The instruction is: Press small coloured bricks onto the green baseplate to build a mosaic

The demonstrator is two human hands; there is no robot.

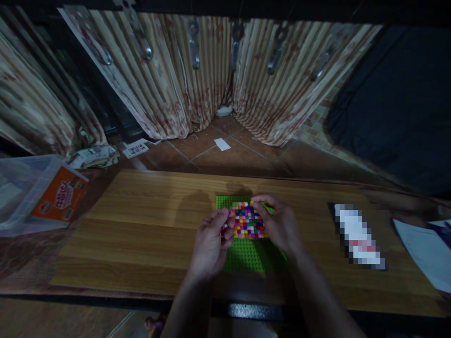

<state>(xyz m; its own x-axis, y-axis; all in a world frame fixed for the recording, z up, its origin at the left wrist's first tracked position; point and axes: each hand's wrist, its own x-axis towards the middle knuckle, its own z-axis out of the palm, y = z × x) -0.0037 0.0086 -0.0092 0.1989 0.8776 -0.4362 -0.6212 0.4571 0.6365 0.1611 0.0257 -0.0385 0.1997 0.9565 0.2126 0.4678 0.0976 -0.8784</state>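
Note:
A green studded baseplate (252,256) lies on the wooden table (148,220) in front of me. A patch of small multicoloured bricks (248,220) covers its middle. My left hand (210,244) is at the patch's left edge, its fingers pinched on small pink bricks (225,228). My right hand (280,224) rests over the patch's right side, thumb and forefinger pinched at its top edge; whether it holds a brick I cannot tell.
A clear plastic box (21,188) with an orange label (59,195) stands at the table's left end. A blurred dark object (359,237) and white paper (428,251) lie at the right. Striped curtains (197,75) hang behind, over tiled floor.

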